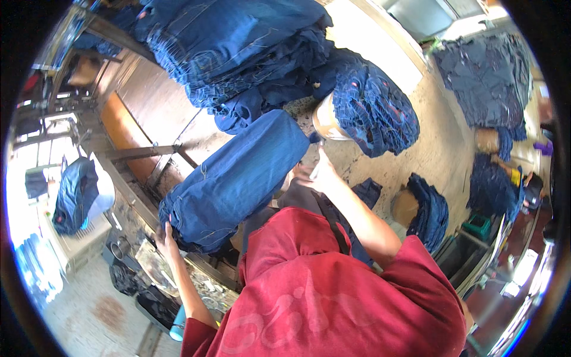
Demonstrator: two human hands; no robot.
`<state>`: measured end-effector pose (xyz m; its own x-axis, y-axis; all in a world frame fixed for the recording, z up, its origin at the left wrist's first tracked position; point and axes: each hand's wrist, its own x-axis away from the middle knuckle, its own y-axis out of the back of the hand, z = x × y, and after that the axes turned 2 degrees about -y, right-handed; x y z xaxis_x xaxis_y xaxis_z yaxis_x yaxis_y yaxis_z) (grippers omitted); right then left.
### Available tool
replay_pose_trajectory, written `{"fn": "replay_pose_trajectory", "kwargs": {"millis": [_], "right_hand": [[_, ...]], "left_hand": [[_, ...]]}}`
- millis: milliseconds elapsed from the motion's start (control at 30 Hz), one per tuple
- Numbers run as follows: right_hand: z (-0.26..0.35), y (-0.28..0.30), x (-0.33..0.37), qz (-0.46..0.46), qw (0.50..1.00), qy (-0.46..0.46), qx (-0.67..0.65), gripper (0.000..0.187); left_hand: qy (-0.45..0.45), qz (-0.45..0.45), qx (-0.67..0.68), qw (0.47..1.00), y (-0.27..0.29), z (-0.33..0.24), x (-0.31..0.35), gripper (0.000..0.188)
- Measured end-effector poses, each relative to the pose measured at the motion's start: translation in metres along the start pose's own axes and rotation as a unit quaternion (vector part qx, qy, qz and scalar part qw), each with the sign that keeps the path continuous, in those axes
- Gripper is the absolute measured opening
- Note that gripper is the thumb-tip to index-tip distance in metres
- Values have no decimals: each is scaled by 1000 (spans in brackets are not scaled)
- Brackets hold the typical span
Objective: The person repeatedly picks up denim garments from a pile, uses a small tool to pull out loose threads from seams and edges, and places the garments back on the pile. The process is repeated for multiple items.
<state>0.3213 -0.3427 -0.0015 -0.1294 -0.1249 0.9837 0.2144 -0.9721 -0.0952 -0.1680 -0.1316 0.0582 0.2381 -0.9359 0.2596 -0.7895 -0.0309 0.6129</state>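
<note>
A thick bundle of folded blue jeans (pixel 238 172) lies slantwise in front of me, its gathered end toward the lower left. My left hand (pixel 166 239) is closed on that lower-left end, with part of its fingers hidden by the denim. Just beyond the bundle's right end is my right hand (pixel 320 172), thumb raised and fingers apart, slightly blurred. I see nothing held in it. A small dark blue bit of cloth shows by the thumb tip.
Ahead rises a tall pile of jeans (pixel 238 47). To its right sits a rolled denim bundle (pixel 375 107); another denim bundle (pixel 427 208) lies nearer me. Dark grey garments (pixel 485 77) are stacked at far right. A metal-and-wood frame (pixel 143 152) stands on the left.
</note>
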Motion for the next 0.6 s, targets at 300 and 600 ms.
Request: {"fn": "replay_pose_trajectory", "kwargs": {"millis": [300, 600], "right_hand": [[100, -18, -113, 3, 978, 150, -146, 89], [246, 7, -50, 44, 884, 412, -216, 41]], "left_hand": [[-425, 182, -377, 803, -93, -87, 39, 74], [-401, 178, -305, 845, -144, -138, 65, 65]]}}
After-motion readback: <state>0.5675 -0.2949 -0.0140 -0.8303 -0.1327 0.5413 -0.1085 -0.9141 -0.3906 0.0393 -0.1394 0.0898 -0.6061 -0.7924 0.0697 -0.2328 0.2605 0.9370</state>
